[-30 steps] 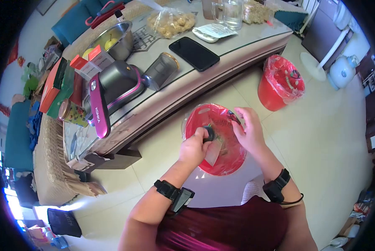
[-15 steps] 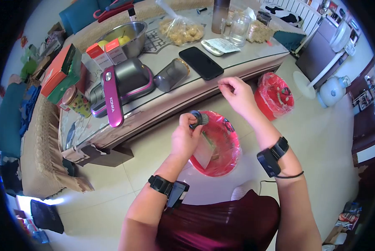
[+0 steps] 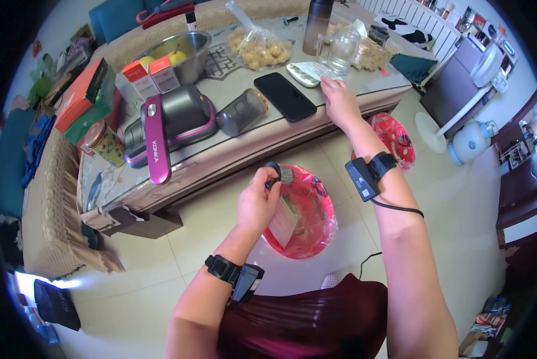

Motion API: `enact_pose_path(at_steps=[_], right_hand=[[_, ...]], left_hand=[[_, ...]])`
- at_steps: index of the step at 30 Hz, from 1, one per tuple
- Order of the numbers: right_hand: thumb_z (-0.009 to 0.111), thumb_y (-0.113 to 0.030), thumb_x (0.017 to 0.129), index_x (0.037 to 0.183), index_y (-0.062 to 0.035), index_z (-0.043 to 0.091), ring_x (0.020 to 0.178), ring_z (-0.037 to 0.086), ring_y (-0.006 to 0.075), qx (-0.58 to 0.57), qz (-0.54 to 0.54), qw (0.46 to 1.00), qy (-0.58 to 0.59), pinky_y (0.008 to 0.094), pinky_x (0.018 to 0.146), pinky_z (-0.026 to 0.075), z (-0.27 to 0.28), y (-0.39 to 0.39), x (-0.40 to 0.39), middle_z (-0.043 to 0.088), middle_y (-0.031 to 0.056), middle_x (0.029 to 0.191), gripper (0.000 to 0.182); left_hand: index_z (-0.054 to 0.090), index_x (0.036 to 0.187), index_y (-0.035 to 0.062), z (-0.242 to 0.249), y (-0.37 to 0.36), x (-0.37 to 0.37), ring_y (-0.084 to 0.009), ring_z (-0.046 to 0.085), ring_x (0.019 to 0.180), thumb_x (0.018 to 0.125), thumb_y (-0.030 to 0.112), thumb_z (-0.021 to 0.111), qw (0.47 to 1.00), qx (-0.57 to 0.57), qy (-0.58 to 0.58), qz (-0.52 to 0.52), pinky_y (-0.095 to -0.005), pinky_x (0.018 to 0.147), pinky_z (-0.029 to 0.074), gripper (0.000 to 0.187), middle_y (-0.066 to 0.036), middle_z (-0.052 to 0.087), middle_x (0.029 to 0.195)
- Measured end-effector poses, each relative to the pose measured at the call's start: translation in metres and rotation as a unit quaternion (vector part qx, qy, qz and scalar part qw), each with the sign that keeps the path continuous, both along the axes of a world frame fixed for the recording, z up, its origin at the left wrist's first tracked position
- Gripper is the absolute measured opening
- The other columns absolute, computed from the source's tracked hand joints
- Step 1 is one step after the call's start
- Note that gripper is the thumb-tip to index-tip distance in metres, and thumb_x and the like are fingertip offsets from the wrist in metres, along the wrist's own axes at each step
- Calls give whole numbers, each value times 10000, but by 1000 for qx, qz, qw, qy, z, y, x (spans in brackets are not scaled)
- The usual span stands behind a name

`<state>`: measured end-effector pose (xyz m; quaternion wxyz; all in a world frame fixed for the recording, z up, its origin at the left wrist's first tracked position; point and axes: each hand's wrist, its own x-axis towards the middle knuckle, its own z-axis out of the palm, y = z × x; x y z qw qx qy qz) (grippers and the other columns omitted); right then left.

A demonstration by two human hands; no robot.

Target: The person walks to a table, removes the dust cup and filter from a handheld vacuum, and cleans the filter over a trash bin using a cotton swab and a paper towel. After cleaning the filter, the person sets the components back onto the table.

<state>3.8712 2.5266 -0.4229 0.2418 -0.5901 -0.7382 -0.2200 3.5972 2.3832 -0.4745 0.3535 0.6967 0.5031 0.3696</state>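
My left hand (image 3: 259,203) is closed around a small ridged grey filter with a dark round rim (image 3: 280,175). It is held above the red-lined waste bin (image 3: 328,230), where a pale flat piece (image 3: 285,224) leans inside. My right hand (image 3: 340,103) reaches over the table's front edge, fingers stretched out at the near edge of a white printed packet (image 3: 322,70). Whether the fingertips pinch it is hard to see. Just left of that hand lies a black phone (image 3: 285,97). A clear dust cup (image 3: 242,112) lies on its side beside the magenta-and-grey handheld vacuum (image 3: 184,116).
The low table (image 3: 211,152) also bears a steel bowl (image 3: 195,57) with fruit, a bag of snacks (image 3: 259,48), a glass mug (image 3: 342,51), small boxes (image 3: 163,75) and a patterned jar (image 3: 105,143). A second red bin (image 3: 394,140) stands at the table's right end.
My right hand has moved forward over the table to the white packet. My left hand still holds the filter above the bin. The view has shifted slightly.
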Motion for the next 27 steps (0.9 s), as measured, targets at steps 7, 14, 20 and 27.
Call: enact_pose_path(at_steps=[7, 14, 20, 27], right_hand=[[557, -18, 843, 1132, 6, 608, 1028, 576, 320, 159, 26, 984, 70, 399, 923, 457, 14, -30, 13, 603, 133, 1193, 294], [590, 14, 820, 1054, 9, 642, 961, 578, 320, 153, 52, 978, 133, 396, 860, 462, 49, -140, -9, 627, 146, 1096, 239], [611, 27, 782, 1075, 9, 622, 952, 577, 317, 52, 88, 983, 152, 386, 836, 474, 8, -182, -32, 617, 136, 1086, 294], [611, 31, 764, 1078, -7, 627, 986, 565, 314, -89, 190, 964, 164, 386, 851, 484, -28, -192, -63, 614, 100, 1113, 317]], left_hand=[[637, 930, 57, -15, 5, 7, -207, 570, 690, 853, 35, 602, 990, 128, -55, -20, -297, 619, 464, 88, -97, 620, 874], [678, 964, 54, -18, 5, 15, -193, 586, 737, 856, 12, 585, 988, 113, -99, -38, -276, 639, 466, 149, -99, 629, 940], [677, 1009, 57, -16, 0, 20, -111, 537, 652, 872, 56, 619, 992, 58, -101, -51, -238, 594, 434, 149, -77, 610, 905], [682, 1003, 30, -34, 5, 28, -72, 511, 606, 937, 288, 602, 977, -86, -191, -39, -228, 574, 421, 277, -13, 616, 778]])
